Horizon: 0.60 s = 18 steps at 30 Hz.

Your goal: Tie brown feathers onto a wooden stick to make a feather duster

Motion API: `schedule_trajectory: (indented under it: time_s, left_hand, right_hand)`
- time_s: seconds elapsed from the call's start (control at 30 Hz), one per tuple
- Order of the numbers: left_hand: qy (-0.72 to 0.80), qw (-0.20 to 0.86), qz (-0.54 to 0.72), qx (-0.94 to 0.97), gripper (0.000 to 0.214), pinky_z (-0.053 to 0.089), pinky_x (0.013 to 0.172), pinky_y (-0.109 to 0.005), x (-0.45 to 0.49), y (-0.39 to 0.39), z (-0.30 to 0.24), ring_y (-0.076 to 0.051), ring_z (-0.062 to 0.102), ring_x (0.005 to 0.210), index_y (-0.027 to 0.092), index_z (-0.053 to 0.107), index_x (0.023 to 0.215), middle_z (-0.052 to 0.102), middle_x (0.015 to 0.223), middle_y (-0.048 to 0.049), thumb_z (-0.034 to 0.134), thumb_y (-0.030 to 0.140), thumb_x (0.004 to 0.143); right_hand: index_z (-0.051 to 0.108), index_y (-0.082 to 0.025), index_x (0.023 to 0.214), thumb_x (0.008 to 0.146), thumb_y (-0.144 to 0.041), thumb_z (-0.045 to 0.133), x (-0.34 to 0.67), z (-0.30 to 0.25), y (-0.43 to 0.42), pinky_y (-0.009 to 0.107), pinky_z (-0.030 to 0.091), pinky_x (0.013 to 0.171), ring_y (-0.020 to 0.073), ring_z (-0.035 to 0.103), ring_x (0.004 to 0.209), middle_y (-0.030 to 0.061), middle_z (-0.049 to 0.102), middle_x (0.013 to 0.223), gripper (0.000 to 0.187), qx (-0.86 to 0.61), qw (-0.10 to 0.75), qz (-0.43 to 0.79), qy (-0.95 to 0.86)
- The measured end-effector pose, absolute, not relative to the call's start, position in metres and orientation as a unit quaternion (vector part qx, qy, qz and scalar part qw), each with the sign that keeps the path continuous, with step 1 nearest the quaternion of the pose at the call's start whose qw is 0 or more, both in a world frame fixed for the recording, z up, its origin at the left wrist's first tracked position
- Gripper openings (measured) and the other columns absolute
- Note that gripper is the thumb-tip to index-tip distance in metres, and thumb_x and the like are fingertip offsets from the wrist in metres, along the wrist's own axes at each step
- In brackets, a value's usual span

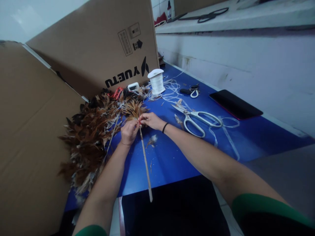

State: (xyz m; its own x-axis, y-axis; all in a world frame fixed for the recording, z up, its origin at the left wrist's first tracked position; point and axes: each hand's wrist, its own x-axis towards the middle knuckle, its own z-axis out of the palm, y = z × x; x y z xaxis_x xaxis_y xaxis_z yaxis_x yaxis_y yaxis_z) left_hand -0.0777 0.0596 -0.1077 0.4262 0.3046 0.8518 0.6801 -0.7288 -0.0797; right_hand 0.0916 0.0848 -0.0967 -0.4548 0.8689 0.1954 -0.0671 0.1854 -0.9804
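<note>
A thin wooden stick (145,157) carries a fan of brown feathers (133,108) at its far end, and its near end juts past the table edge. Red string (139,121) shows at the join of feathers and stick. My left hand (129,131) is closed in a pinch at the left of this join. From the right, my right hand (152,120) pinches the red string with thumb and fingers. Exactly what the left fingertips grip is partly hidden, but they meet the string. A loose feather tuft (152,140) lies just right of the stick.
A heap of brown feathers (91,134) covers the blue table's (164,164) left side, before a cardboard box (98,42). A white ribbon spool (157,82), loose ribbon, scissors (194,119), keys (193,91) and a dark tablet (236,104) lie to the right.
</note>
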Motion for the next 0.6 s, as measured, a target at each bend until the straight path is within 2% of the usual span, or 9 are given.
schedule_trajectory:
  time_s: [0.13,0.37,0.6]
  left_hand:
    - [-0.330,0.211,-0.448,-0.804,0.013,0.053,0.063,-0.022,-0.076,0.058,-0.107,-0.012,0.066,0.068,0.017,0.056,0.091,0.068,0.079,-0.0039,0.061,0.018,0.079]
    - [-0.340,0.197,-0.457,-0.797,0.013,0.053,0.065,-0.021,-0.076,0.056,-0.107,-0.012,0.066,0.068,0.017,0.057,0.091,0.068,0.080,-0.0032,0.061,0.018,0.079]
    - [-0.342,0.214,-0.450,-0.796,0.014,0.052,0.059,-0.019,-0.074,0.055,-0.105,-0.009,0.065,0.059,0.017,0.056,0.092,0.068,0.077,-0.0016,0.061,0.017,0.079]
  right_hand:
    - [0.058,-0.015,0.080,0.075,-0.010,0.050,0.091,-0.099,0.086,0.017,0.042,0.049,0.0083,0.057,0.056,-0.0022,0.060,0.064,0.010,-0.321,0.418,0.511,-0.679]
    - [0.059,-0.015,0.079,0.076,-0.013,0.052,0.093,-0.094,0.079,0.020,0.038,0.062,0.0084,0.052,0.063,-0.0011,0.061,0.070,0.008,-0.355,0.415,0.301,-0.782]
    - [0.059,-0.015,0.081,0.078,-0.014,0.050,0.092,-0.095,0.077,0.020,0.039,0.062,0.0094,0.054,0.063,0.0000,0.062,0.071,0.010,-0.384,0.407,0.308,-0.769]
